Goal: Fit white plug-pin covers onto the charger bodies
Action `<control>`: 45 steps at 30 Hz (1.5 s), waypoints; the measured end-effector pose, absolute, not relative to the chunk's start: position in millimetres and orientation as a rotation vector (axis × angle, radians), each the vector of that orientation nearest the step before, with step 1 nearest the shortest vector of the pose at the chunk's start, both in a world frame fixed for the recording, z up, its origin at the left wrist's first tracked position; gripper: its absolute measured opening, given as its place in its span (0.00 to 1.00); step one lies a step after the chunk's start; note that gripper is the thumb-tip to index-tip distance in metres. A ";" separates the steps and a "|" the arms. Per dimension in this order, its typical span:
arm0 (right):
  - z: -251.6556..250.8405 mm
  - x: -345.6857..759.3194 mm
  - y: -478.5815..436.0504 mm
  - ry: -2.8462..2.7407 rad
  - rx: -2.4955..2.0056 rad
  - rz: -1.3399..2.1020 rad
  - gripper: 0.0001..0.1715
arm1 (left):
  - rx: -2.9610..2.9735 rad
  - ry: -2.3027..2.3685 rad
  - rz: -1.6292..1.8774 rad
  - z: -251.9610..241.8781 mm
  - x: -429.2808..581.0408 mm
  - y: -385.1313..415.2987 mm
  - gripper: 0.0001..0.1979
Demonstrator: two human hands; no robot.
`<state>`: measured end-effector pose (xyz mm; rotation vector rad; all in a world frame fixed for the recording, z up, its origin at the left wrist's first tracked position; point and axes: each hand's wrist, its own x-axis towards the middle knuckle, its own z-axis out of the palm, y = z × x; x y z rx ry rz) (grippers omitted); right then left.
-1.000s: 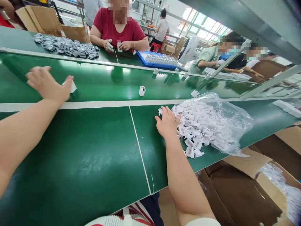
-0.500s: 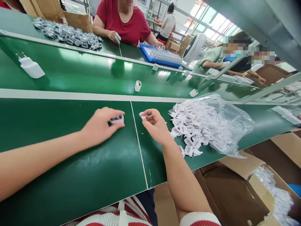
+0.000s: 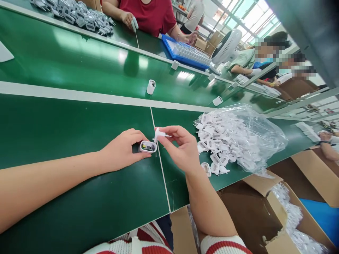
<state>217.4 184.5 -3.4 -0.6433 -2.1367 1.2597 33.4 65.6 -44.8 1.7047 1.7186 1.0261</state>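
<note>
My left hand (image 3: 128,146) grips a white charger housing (image 3: 148,146) between thumb and fingers. Its open end faces up and shows a circuit board inside. Just to the right, my right hand (image 3: 182,144) pinches a white plug cap (image 3: 159,134) with metal pins pointing right. The cap is tilted on its side, close to the housing's rim; whether they touch I cannot tell. Beyond my right wrist lies a heap of similar white plug caps (image 3: 217,141), partly inside a clear plastic bag (image 3: 262,134).
White housings (image 3: 151,86) (image 3: 217,101) stand or lie on the green conveyor belt (image 3: 106,67). Across it, a person in a red top works beside a blue tray (image 3: 172,53) and a pile of grey parts (image 3: 82,17). Open cardboard boxes (image 3: 254,201) stand below the table at right.
My hands have come closer together. The housing has turned so its open end shows, and the cap now has its pins to the right. The belt's large plug has slid left, mostly out of view.
</note>
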 end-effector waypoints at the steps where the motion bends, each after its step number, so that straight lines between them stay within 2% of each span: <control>1: -1.2 219.5 180.4 -2.197 -0.604 1.042 0.07 | 1.701 1.705 1.033 -46.0 32.9 66.0 0.17; 3: 3.7 222.6 173.0 -2.324 -0.490 0.711 0.07 | 1.706 1.684 1.051 -49.0 31.4 67.2 0.16; 6: 6.0 221.9 166.3 -2.496 -0.329 0.489 0.13 | 1.725 1.666 1.072 -53.3 30.0 69.1 0.14; 9: -0.6 216.8 163.9 -2.533 -0.396 0.548 0.17 | 1.737 1.648 1.086 -55.0 30.6 70.3 0.13; 12: -7.9 212.8 163.8 -2.430 -0.519 0.670 0.16 | 1.742 1.645 1.093 -54.7 31.3 70.1 0.13; 15: -9.3 211.6 164.6 -2.372 -0.470 0.583 0.11 | 1.743 1.656 1.085 -54.0 30.8 69.0 0.13; 28: -7.7 210.7 164.6 -2.465 -0.310 0.323 0.11 | 1.757 1.650 1.103 -56.6 30.9 71.1 0.11; 45: -15.0 206.4 159.2 -2.390 -0.337 0.209 0.11 | 1.731 1.672 1.068 -54.9 31.7 70.0 0.10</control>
